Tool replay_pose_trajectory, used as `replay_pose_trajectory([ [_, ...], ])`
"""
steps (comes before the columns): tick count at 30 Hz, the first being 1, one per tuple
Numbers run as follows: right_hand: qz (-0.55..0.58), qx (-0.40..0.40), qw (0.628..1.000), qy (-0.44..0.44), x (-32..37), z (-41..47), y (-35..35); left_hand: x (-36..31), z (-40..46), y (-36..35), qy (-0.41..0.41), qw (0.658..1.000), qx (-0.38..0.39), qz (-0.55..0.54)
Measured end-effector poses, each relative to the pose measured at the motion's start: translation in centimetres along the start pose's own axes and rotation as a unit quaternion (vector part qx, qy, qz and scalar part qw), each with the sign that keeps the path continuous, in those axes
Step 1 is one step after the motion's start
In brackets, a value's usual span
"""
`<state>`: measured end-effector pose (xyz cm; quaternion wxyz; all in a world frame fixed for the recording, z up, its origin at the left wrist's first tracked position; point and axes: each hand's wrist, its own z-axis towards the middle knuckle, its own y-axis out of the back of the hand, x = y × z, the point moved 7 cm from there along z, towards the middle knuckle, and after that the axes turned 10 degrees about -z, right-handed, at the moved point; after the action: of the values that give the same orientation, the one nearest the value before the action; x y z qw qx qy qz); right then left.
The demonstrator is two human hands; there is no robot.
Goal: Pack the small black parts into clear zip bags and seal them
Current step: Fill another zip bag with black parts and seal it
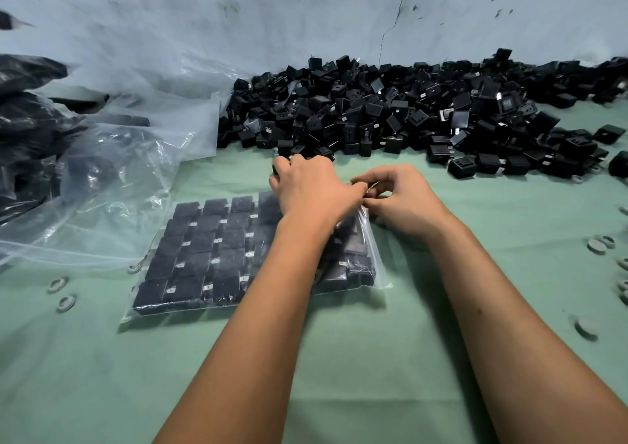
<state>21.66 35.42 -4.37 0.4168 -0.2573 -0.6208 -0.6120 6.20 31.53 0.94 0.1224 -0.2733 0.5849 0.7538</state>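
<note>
A clear zip bag [190, 273] lies flat on the green table, filled with rows of small black parts. My left hand [309, 188] reaches over the bag's far edge, with its fingers curled down on that edge. My right hand [401, 199] pinches the bag's top right corner between thumb and fingers. A large heap of loose black parts [390, 110] lies just beyond both hands, against the wall.
Crumpled clear plastic and large bags holding black parts [51, 138] fill the left side. Small grey rings [64, 302] lie scattered on the green table [339, 375] at the left and right edges. A pale wall stands behind the heap.
</note>
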Motion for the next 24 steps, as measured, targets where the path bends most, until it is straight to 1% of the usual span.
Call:
replay_pose_trajectory([
  [3,-0.008,-0.014,1.0,0.011,0.1,0.0,0.3,-0.3,0.4,-0.3,0.016,1.0,0.006,0.011],
  [6,-0.042,-0.02,0.998,0.03,0.7,-0.2,0.8,-0.4,0.5,-0.2,0.018,1.0,-0.014,-0.02],
  [11,-0.086,-0.037,0.993,0.071,1.9,-0.7,1.0,-0.9,0.3,-0.2,-0.004,0.998,-0.05,-0.04],
  [20,-0.152,-0.079,0.972,0.159,3.7,-1.1,0.5,-1.8,-0.2,0.3,-0.063,0.991,-0.113,-0.029],
  [21,-0.143,-0.081,0.974,0.157,3.6,-1.0,0.4,-1.9,-0.1,0.3,-0.066,0.991,-0.115,-0.031],
  [24,-0.046,-0.067,0.991,0.11,2.6,-0.7,0.0,-1.6,-0.1,0.3,-0.064,0.991,-0.116,-0.034],
])
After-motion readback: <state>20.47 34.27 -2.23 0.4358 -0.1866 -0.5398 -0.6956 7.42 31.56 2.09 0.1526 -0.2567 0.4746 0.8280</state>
